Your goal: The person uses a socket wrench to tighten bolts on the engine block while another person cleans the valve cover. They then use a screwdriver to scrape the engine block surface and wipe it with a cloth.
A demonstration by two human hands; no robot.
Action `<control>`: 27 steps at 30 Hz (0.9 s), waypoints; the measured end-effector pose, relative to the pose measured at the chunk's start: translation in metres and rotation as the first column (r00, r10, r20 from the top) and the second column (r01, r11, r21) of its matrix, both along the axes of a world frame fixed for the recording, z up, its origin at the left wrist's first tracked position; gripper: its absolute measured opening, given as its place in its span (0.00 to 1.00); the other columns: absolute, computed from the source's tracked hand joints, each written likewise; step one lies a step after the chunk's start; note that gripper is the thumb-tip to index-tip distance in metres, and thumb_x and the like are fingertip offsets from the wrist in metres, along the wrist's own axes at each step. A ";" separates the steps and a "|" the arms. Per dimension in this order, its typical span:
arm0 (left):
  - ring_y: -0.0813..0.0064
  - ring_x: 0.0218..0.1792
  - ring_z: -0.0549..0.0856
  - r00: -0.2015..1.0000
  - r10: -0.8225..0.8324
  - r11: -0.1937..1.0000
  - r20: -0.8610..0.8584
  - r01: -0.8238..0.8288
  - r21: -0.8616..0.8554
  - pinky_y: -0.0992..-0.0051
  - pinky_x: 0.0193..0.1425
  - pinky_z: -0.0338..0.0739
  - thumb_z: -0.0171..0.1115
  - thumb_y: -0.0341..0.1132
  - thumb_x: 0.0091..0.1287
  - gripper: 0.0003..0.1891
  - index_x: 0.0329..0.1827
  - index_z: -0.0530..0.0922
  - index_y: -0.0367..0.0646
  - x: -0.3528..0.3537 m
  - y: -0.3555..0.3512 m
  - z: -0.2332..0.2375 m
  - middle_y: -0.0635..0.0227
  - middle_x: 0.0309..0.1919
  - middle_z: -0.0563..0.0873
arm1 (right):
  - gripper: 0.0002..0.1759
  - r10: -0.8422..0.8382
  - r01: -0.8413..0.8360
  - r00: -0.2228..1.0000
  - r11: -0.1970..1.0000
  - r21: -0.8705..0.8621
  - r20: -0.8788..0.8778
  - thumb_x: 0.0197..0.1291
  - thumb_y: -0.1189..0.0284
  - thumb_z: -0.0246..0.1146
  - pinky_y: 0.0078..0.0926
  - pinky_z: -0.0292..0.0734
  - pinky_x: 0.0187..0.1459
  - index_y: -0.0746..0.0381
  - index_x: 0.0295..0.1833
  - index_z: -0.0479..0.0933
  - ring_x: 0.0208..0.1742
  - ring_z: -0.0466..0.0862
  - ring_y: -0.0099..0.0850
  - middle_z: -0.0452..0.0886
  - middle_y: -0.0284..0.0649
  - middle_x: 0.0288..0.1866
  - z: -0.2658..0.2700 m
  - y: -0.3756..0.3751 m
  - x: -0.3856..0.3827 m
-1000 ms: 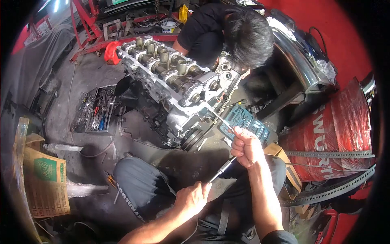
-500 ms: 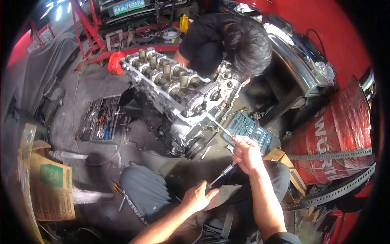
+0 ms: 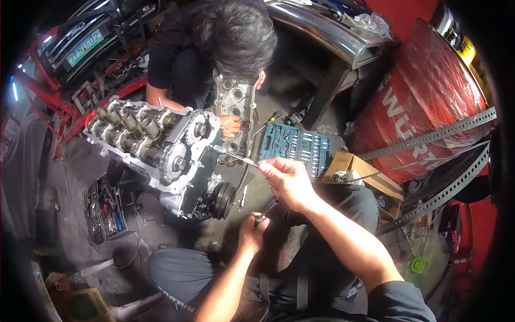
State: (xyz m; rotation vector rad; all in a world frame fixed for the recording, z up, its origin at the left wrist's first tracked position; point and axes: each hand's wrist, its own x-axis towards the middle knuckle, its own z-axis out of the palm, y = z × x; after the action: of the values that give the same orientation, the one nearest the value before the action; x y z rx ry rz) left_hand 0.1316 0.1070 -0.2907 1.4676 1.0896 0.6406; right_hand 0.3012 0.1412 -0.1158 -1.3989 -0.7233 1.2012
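My right hand (image 3: 288,182) is closed round a slim silver metal rod (image 3: 244,159). The rod's far end points left, overlapping the front edge of the engine (image 3: 179,163), which has exposed camshafts and a toothed sprocket. Lower down, between my knees, my left hand (image 3: 252,233) grips a slim metal tool (image 3: 259,219) with a dark end. Its metal shaft runs up and right below my right wrist. Across from me, a person (image 3: 230,37) bends over an engine cover (image 3: 236,99), one hand (image 3: 230,125) at its inner side.
A teal socket set case (image 3: 295,145) lies unfolded on the floor beyond my right hand. To the left sits a tray of hand tools (image 3: 102,212). A red drum (image 3: 424,102), perforated metal strips (image 3: 429,137) and a cardboard box (image 3: 370,172) stand at the right.
The view has swung right and downward. My right hand still holds the silver rod near the engine front. My left hand has shifted up its tool, and the co-worker's cover shows more fully.
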 end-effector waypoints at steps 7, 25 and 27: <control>0.58 0.48 0.82 0.997 0.008 0.999 -0.077 -0.005 0.038 0.63 0.56 0.76 0.66 0.36 0.68 0.13 0.49 0.81 0.38 0.021 0.024 0.014 0.57 0.44 0.85 | 0.17 -0.012 -0.050 0.931 0.986 0.161 0.365 0.68 0.66 0.69 0.19 0.76 0.45 0.67 0.53 0.83 0.42 0.80 0.18 0.87 0.34 0.41 -0.005 0.002 -0.009; 0.37 0.35 0.85 0.902 0.001 0.954 -0.432 0.129 0.271 0.48 0.39 0.78 0.57 0.43 0.76 0.18 0.41 0.74 0.33 -0.004 -0.023 0.056 0.41 0.30 0.85 | 0.11 0.060 -0.057 0.957 0.998 0.017 -0.284 0.68 0.66 0.69 0.16 0.52 0.18 0.63 0.46 0.83 0.17 0.61 0.11 0.71 0.22 0.22 0.005 0.015 0.006; 0.37 0.34 0.85 0.891 -0.011 0.952 -0.454 0.149 0.269 0.48 0.38 0.78 0.57 0.42 0.76 0.17 0.40 0.74 0.33 -0.005 -0.024 0.062 0.41 0.29 0.85 | 0.11 0.046 -0.043 0.948 0.999 0.016 -0.314 0.68 0.67 0.69 0.16 0.50 0.17 0.64 0.46 0.83 0.16 0.60 0.12 0.70 0.22 0.21 0.006 0.014 0.005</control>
State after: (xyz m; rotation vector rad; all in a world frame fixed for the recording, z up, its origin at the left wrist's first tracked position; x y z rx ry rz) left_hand 0.1264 0.0829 -0.2288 1.9808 1.3143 0.4247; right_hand 0.3064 0.1551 -0.1102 -1.1508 -0.5366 1.4152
